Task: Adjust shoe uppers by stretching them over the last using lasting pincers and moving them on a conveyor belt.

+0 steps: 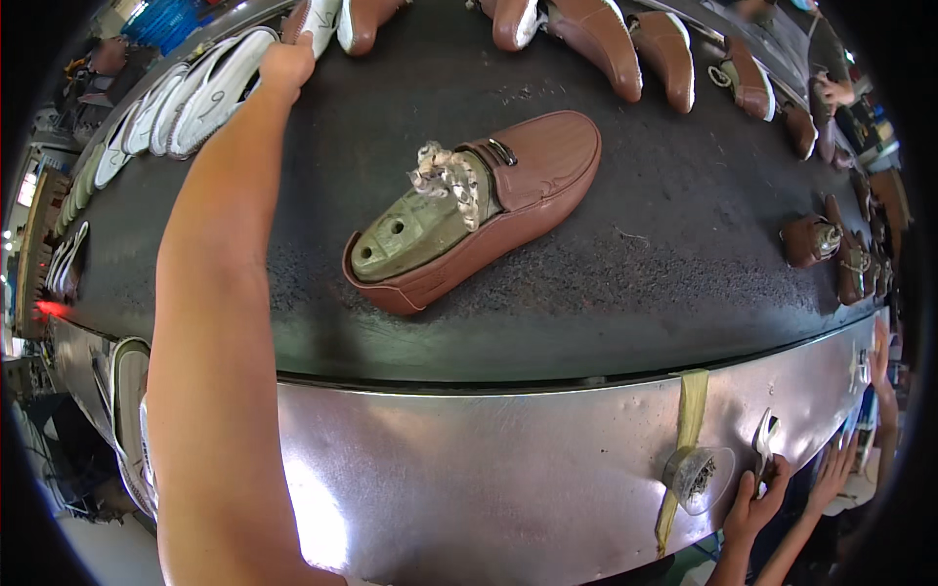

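My left hand point(286, 68) reaches up to the far left of the dark desk point(371, 117), my bare forearm point(220, 322) slanting over the near edge; its fingers point(305, 41) are clamped on the near end of a brown shoe point(319, 18) with a pale sole — the rest of that shoe runs out of view at the top; how the fingers of my right hand stand I cannot tell, since that hand is out of view. Just left of my grip, white-soled shoes point(220, 93) lie in a curving row, soles showing; to the right of it, more brown shoes point(596, 44) line the far edge, toes toward me. In the middle of the desk, well apart from my fingers, rests a brown loafer point(547, 176), upright, its toe pointing up and to the right; a green last point(415, 230) fills it, with a knotted cord point(449, 181) on top. Along the near side runs a metal ledge point(440, 459) — a clear cup point(702, 479) with small dark bits is on it, against a yellowish strap point(692, 415); beside that, a co-worker's hand point(760, 488) holds a silvery tool point(764, 439).
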Tool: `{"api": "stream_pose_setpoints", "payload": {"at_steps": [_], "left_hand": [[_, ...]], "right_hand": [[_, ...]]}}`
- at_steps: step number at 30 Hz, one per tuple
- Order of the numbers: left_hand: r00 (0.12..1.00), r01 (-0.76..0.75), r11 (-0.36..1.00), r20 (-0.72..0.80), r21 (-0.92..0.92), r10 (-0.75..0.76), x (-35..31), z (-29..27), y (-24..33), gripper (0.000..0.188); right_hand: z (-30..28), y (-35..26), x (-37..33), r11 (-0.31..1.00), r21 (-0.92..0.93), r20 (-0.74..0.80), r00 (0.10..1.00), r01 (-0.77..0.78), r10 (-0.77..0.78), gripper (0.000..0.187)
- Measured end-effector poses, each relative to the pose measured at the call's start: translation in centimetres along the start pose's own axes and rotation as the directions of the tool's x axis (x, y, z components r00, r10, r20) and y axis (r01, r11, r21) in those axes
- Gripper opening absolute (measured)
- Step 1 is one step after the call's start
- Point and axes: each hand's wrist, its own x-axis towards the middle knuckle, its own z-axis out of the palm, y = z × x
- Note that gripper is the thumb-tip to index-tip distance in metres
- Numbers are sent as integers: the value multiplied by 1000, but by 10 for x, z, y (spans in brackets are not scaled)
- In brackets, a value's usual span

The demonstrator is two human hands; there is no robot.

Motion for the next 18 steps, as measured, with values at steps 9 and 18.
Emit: {"api": "stream_pose_setpoints", "payload": {"at_steps": [9,18], "left_hand": [[897,377,771,409,-513,-167,-58,-138,29,46],[882,309,394,416,-866,221,-417,-428,1,51]], "right_hand": [[6,-35,9,995,33,-61,994,92,-90,41],[0,-26,-3,981,26,-118,975,194,-190,46]]}}
